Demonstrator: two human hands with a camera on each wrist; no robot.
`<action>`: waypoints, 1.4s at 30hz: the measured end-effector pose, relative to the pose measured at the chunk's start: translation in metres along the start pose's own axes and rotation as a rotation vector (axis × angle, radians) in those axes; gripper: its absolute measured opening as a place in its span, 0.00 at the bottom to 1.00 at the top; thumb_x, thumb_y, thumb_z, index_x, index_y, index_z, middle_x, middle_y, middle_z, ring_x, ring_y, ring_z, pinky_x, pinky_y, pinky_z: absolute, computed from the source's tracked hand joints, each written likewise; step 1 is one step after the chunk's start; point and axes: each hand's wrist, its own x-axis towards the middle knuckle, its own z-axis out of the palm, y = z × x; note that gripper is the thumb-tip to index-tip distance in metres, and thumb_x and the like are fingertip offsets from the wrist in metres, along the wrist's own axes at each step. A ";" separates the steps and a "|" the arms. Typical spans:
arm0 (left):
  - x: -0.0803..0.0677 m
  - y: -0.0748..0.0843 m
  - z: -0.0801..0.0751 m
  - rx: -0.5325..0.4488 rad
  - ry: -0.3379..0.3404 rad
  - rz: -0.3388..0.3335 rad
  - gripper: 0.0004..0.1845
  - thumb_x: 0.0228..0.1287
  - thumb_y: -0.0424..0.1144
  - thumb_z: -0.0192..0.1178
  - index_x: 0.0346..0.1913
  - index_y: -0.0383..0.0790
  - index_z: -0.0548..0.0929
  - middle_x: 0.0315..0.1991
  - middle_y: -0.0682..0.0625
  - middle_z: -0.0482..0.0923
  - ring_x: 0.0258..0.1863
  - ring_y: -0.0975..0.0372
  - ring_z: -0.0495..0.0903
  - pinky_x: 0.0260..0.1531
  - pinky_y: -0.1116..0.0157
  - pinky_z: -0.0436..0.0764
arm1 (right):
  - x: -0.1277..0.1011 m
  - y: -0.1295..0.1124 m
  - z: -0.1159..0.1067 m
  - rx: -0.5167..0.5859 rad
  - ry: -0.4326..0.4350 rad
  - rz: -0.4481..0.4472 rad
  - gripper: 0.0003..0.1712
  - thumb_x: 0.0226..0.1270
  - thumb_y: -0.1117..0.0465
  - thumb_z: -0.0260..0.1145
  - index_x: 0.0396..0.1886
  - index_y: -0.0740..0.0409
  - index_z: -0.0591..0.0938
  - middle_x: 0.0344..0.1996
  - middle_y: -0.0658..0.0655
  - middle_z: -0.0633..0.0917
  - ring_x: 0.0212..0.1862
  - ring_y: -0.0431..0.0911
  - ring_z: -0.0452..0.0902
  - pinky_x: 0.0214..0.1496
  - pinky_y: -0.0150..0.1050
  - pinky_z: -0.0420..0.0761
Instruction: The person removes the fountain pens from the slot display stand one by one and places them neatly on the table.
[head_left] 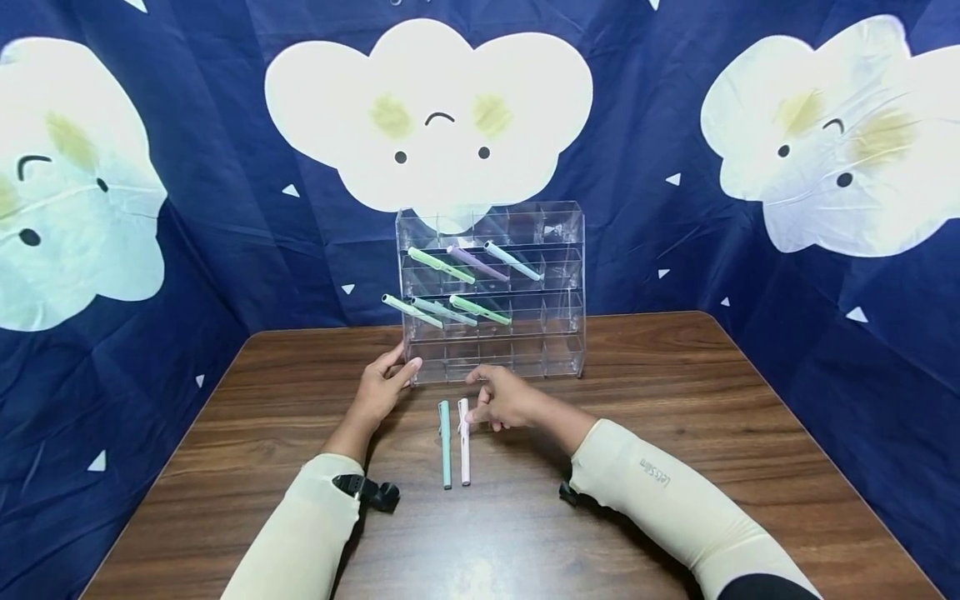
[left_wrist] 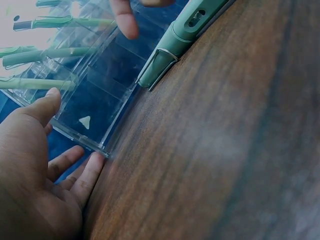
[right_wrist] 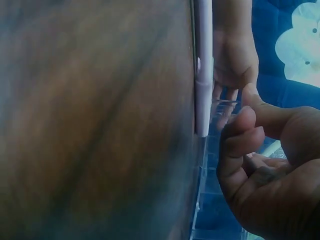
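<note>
A clear stepped pen rack (head_left: 495,354) stands at the back of the table, with several pastel pens in its compartments. My left hand (head_left: 382,387) holds the rack's lower left corner, thumb at the front and fingers along the side, as the left wrist view shows (left_wrist: 42,165). My right hand (head_left: 506,400) hovers before the rack's bottom row, index finger stretched out and the other fingers loosely curled with nothing in them. Just left of it lie a pale pink pen (head_left: 465,454) and a teal pen (head_left: 446,450), side by side, clips toward the rack.
In the upper rows sit a green pen (head_left: 441,265), a purple pen (head_left: 477,262) and a light blue pen (head_left: 513,261). Lower down, several greenish pens lean left. Blue cloth (head_left: 322,275) with cloud figures encloses the wooden table (head_left: 660,383).
</note>
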 end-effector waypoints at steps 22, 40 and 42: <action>0.000 -0.002 0.001 0.001 -0.007 -0.003 0.34 0.82 0.47 0.65 0.85 0.51 0.67 0.78 0.35 0.71 0.70 0.45 0.81 0.62 0.63 0.89 | 0.017 -0.015 -0.038 0.015 0.255 -0.317 0.29 0.71 0.65 0.79 0.66 0.69 0.80 0.30 0.51 0.82 0.19 0.39 0.71 0.22 0.34 0.81; -0.001 0.001 -0.001 -0.016 -0.006 0.005 0.34 0.82 0.48 0.66 0.84 0.52 0.69 0.76 0.36 0.73 0.62 0.56 0.84 0.58 0.66 0.89 | 0.045 -0.031 -0.050 -0.067 0.616 -0.344 0.26 0.72 0.60 0.79 0.64 0.63 0.81 0.55 0.61 0.80 0.18 0.42 0.76 0.22 0.39 0.84; -0.001 0.001 -0.001 -0.015 -0.009 0.006 0.34 0.82 0.49 0.65 0.84 0.53 0.69 0.76 0.36 0.73 0.62 0.55 0.84 0.59 0.64 0.89 | 0.048 -0.032 -0.049 -0.100 0.627 -0.308 0.27 0.73 0.57 0.79 0.65 0.62 0.81 0.56 0.59 0.80 0.19 0.41 0.77 0.24 0.37 0.85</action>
